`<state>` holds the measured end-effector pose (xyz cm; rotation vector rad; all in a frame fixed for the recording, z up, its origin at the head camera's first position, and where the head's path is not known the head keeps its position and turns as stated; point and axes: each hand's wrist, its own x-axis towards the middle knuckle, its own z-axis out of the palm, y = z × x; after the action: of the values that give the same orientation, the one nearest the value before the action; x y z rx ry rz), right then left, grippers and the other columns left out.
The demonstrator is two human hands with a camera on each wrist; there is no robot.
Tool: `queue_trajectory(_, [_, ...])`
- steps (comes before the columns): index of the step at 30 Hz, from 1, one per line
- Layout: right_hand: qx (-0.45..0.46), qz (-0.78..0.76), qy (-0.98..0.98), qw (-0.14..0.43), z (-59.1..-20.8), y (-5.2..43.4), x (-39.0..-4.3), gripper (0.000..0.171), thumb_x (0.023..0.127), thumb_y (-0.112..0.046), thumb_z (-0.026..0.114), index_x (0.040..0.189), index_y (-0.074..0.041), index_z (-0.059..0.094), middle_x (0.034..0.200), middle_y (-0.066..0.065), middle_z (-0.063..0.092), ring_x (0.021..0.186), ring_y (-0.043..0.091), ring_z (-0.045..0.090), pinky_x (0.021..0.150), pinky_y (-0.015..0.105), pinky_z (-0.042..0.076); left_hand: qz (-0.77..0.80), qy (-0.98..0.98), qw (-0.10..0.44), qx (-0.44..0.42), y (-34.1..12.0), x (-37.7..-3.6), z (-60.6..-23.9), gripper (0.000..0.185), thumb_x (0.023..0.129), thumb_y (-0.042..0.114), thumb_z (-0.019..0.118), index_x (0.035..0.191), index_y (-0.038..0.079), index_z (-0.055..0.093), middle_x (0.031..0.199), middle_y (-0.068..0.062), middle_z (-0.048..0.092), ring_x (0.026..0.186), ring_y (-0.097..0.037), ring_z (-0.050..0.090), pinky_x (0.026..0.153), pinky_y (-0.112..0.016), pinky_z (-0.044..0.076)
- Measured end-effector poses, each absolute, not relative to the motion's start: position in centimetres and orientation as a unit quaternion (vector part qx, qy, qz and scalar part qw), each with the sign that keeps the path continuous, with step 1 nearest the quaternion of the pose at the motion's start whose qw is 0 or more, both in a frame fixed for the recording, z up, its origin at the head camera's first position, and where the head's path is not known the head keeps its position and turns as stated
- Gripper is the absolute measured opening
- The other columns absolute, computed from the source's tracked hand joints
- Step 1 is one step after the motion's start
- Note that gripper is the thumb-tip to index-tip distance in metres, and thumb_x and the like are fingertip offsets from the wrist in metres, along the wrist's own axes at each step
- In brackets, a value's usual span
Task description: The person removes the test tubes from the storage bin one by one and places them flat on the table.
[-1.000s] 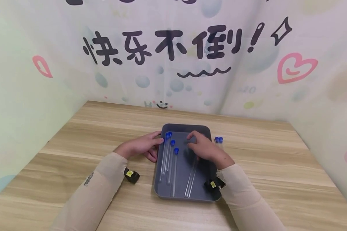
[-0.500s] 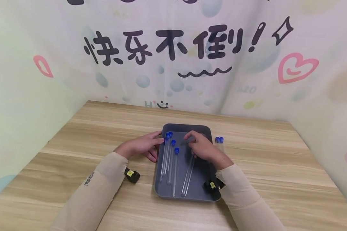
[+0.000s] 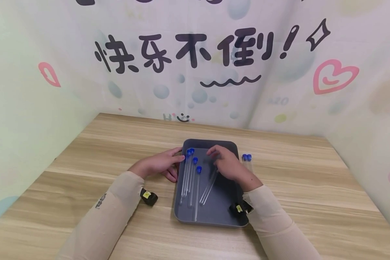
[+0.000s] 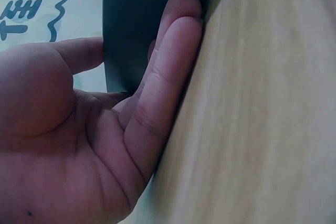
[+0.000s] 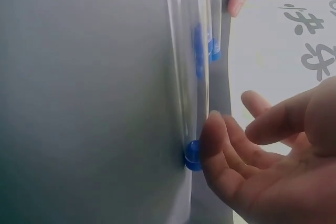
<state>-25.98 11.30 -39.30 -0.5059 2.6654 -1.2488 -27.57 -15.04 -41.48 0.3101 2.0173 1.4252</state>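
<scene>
A dark grey tray [image 3: 219,216] lies on the table. My left hand [image 3: 160,162] rests at its left side, thumb on the rim and straight fingers [image 4: 163,77] along the outer wall. Several clear test tubes [image 3: 196,196] with blue caps lie along the tray's left side. Over the tray's right half, my right hand [image 3: 229,164] hovers with loosely bent fingers, thumb apart from them. Beneath it lie slanted test tubes [image 3: 209,189], their capped ends hidden in the head view. In the right wrist view, a finger touches a tube beside its blue cap [image 5: 193,158].
Two more blue-capped test tubes [image 3: 247,159] lie on the wooden table [image 3: 299,173], just outside the tray's right wall. A printed cloth backdrop [image 3: 195,94] hangs behind the table. A small black wrist camera [image 3: 148,198] sits on each forearm.
The test tubes under my right hand have slid left and away from the tray's near wall, and slant more. My right fingers have shifted slightly. The left hand stays in place.
</scene>
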Motion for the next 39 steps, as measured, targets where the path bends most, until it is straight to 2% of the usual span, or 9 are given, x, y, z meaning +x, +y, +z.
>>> queue_trajectory(4, [-0.165,-0.406,0.898,0.040,-39.31,11.36,-26.12,0.036,0.093,0.009,0.043,0.121,-0.004,0.062,0.129,0.019,0.056,0.087,0.027,0.062,0.071,0.033,0.056,0.544,0.767,0.320,0.117,-15.05,-27.54,-41.46,0.058,0.110,0.036,0.036,0.162,0.030,0.010,0.106,-0.019,0.062,0.076,-0.023,0.071,0.072,-0.040,0.064])
queue_trajectory(8, [-0.154,-0.376,0.914,0.012,-39.20,11.51,-26.28,0.040,0.091,0.010,0.040,0.121,-0.003,0.064,0.129,0.020,0.057,0.103,0.032,0.058,0.083,0.042,0.052,0.544,0.767,0.320,0.113,-15.04,-27.50,-41.44,0.058,0.110,0.035,0.036,0.161,0.031,0.010,0.106,-0.019,0.062,0.075,-0.023,0.071,0.072,-0.040,0.064])
queue_trajectory(11, [-0.147,-0.351,0.925,0.008,-39.19,11.63,-26.32,0.043,0.087,0.012,0.041,0.121,-0.003,0.063,0.130,0.023,0.058,0.119,0.036,0.053,0.092,0.047,0.049,0.544,0.767,0.320,0.112,-15.02,-27.47,-41.43,0.058,0.110,0.035,0.036,0.162,0.030,0.010,0.107,-0.019,0.062,0.075,-0.023,0.071,0.072,-0.040,0.064])
queue_trajectory(15, [-0.137,-0.330,0.934,0.026,-39.19,11.63,-26.17,0.045,0.087,0.011,0.043,0.125,-0.003,0.062,0.133,0.024,0.056,0.124,0.037,0.052,0.092,0.048,0.049,0.545,0.767,0.320,0.112,-15.04,-27.45,-41.45,0.058,0.110,0.035,0.036,0.161,0.030,0.011,0.108,-0.019,0.062,0.076,-0.023,0.071,0.072,-0.040,0.064])
queue_trajectory(20, [-0.136,-0.320,0.936,0.047,-38.93,11.51,-25.98,0.045,0.090,0.009,0.043,0.130,-0.003,0.059,0.129,0.023,0.057,0.119,0.035,0.054,0.091,0.048,0.050,0.543,0.770,0.318,0.108,-15.05,-27.41,-41.44,0.058,0.110,0.036,0.037,0.162,0.030,0.011,0.108,-0.019,0.061,0.076,-0.023,0.071,0.072,-0.039,0.064])
queue_trajectory(28, [-0.138,-0.343,0.925,0.085,-39.33,11.50,-26.28,0.043,0.093,0.001,0.058,0.136,0.000,0.053,0.115,0.022,0.060,0.071,0.016,0.068,0.062,0.029,0.056,0.543,0.770,0.318,0.105,-15.00,-27.33,-41.34,0.058,0.110,0.036,0.036,0.162,0.029,0.010,0.108,-0.019,0.061,0.076,-0.023,0.071,0.072,-0.040,0.064])
queue_trajectory(31, [-0.138,-0.341,0.926,0.090,-39.40,11.53,-26.32,0.047,0.092,-0.004,0.065,0.137,-0.001,0.052,0.115,0.021,0.064,0.070,0.016,0.068,0.063,0.030,0.055,0.544,0.768,0.320,0.108,-15.04,-27.38,-41.37,0.058,0.110,0.036,0.036,0.162,0.029,0.010,0.108,-0.018,0.061,0.076,-0.023,0.071,0.071,-0.040,0.064])
queue_trajectory(35, [-0.138,-0.325,0.931,0.092,-39.32,11.60,-26.27,0.052,0.090,-0.013,0.072,0.138,-0.002,0.053,0.116,0.020,0.065,0.080,0.021,0.067,0.072,0.036,0.057,0.544,0.767,0.321,0.112,-15.10,-27.46,-41.35,0.057,0.110,0.035,0.035,0.161,0.030,0.011,0.108,-0.018,0.061,0.076,-0.023,0.071,0.072,-0.040,0.064])
queue_trajectory(39, [-0.140,-0.312,0.935,0.098,-39.29,11.66,-26.15,0.054,0.088,-0.017,0.075,0.136,-0.002,0.054,0.103,0.016,0.068,0.078,0.021,0.064,0.067,0.035,0.056,0.544,0.767,0.321,0.116,-15.17,-27.53,-41.37,0.056,0.110,0.035,0.035,0.161,0.031,0.011,0.109,-0.019,0.061,0.077,-0.024,0.072,0.072,-0.040,0.064])
